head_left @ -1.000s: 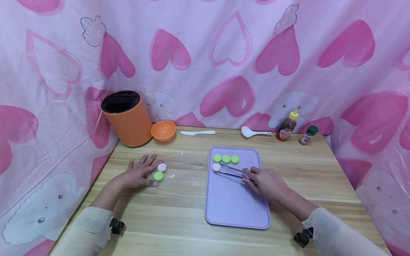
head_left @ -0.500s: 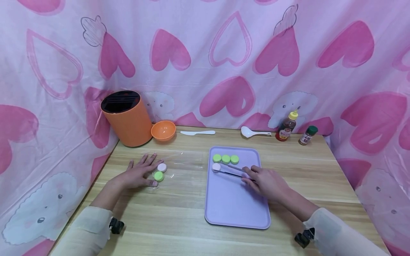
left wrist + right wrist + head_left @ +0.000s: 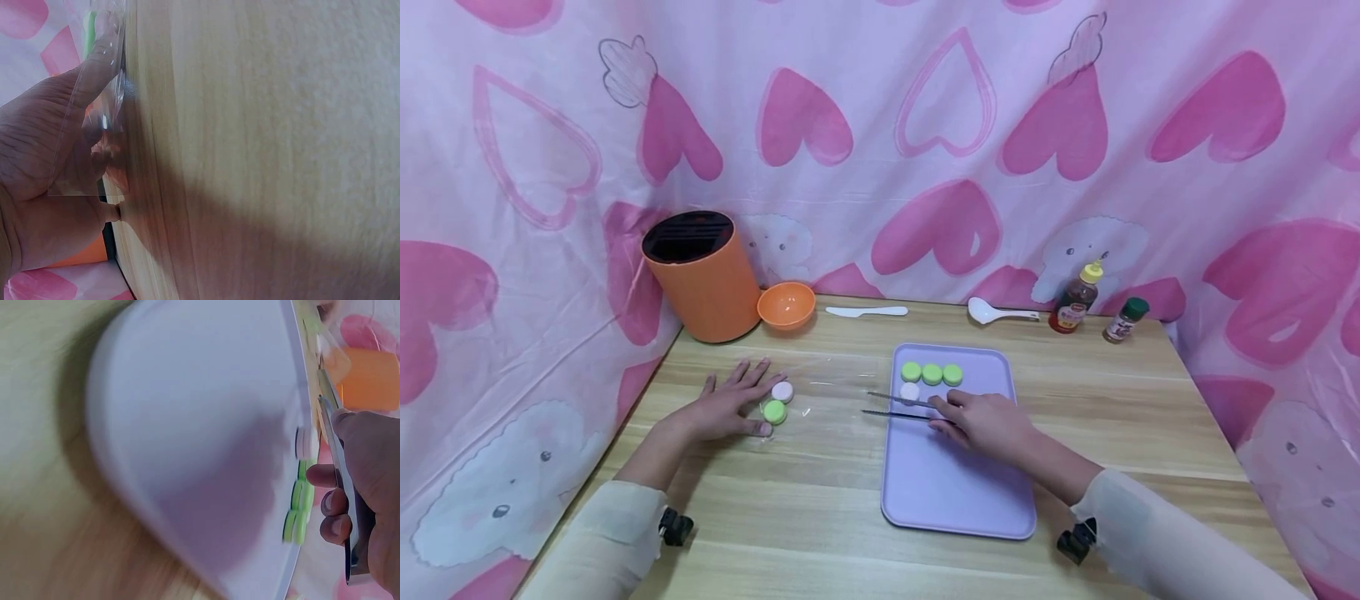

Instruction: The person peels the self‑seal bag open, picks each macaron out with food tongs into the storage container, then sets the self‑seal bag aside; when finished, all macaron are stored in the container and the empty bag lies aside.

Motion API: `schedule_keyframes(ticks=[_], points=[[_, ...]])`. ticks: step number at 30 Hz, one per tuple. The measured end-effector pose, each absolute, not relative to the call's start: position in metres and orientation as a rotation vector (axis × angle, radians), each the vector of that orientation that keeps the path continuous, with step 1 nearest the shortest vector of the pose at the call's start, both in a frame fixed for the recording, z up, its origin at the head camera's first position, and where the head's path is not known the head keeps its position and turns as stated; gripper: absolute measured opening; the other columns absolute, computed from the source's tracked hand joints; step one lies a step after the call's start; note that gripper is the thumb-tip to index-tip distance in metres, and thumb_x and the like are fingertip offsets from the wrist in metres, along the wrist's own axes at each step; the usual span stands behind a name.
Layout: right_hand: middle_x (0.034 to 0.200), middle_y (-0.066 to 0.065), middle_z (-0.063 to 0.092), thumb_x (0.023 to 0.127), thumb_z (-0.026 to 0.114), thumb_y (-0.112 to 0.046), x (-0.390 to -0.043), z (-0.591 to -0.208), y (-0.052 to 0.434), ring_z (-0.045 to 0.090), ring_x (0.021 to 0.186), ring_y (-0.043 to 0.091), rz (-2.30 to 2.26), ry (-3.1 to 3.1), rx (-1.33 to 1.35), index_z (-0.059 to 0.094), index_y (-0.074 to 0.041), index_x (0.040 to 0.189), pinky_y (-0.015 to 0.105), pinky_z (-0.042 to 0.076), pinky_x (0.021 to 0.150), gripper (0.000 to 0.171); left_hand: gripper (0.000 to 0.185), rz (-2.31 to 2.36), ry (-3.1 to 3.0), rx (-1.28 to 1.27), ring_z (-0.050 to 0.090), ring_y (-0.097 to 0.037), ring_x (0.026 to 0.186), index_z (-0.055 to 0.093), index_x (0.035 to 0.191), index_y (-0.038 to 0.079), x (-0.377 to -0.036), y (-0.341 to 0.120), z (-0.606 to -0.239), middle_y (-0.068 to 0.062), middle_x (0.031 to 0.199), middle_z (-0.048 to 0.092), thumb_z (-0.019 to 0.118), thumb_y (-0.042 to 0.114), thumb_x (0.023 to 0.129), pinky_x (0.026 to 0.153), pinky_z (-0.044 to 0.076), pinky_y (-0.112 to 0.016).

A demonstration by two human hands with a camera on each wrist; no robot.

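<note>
My left hand [image 3: 730, 404] rests with fingers spread at the left end of a clear plastic package [image 3: 835, 387]. Beside its fingers are a pinkish-white macaron [image 3: 782, 391] and a green macaron [image 3: 774, 412]. In my right hand [image 3: 988, 429] I grip metal tongs [image 3: 340, 462]. Their arms stand apart with nothing between the tips, which reach past the left rim of the lilac tray [image 3: 955, 500]. On that tray, a row of three green macarons [image 3: 932, 374] lies at the far end. Below the leftmost one sits a single white macaron [image 3: 910, 391], partly behind the upper tong arm.
Along the back stand an orange knife block [image 3: 703, 283], an orange bowl [image 3: 786, 307], a white knife [image 3: 867, 312] and a white spoon [image 3: 992, 312]. A syrup bottle [image 3: 1072, 304] and a green-capped spice jar [image 3: 1125, 322] are at the back right. A heart-printed curtain [image 3: 936, 225] hangs behind.
The tongs have let go of the white macaron, which stays on the tray. My right hand has moved left with the tongs spread. The left hand has stayed in place.
</note>
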State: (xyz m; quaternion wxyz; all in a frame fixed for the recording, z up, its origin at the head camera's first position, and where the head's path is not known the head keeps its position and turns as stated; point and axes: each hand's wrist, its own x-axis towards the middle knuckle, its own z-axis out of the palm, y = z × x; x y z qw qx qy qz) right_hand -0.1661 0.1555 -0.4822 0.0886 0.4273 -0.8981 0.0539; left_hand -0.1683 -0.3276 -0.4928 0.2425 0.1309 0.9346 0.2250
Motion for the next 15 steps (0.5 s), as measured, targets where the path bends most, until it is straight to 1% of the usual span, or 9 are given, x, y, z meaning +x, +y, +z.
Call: schedule_keyframes(ticks=[7, 15], points=[[0.088, -0.004, 0.064, 0.107, 0.074, -0.044, -0.169, -0.482, 0.129, 0.045, 0.055, 0.005, 0.153, -2.684, 1.341, 0.078, -0.017, 0.134, 0.020, 0.040, 0.052, 0.038, 0.100, 0.627, 2.563, 0.372, -0.012, -0.054, 0.171, 0.027, 0.177, 0.032, -0.169, -0.329, -0.492, -0.013, 0.188, 0.000, 0.079, 0.059, 0.096, 0.122, -0.017, -0.089], [0.088, -0.003, 0.063, 0.108, 0.072, -0.042, -0.174, -0.486, 0.097, 0.046, 0.052, 0.008, 0.123, -2.588, 1.423, 0.077, -0.017, 0.127, 0.023, 0.040, 0.046, 0.032, 0.101, 0.624, 2.568, 0.379, -0.013, -0.054, 0.170, 0.026, 0.177, 0.033, -0.168, -0.329, -0.494, -0.013, 0.189, -0.001, 0.078, 0.062, 0.096, 0.121, -0.017, -0.089]])
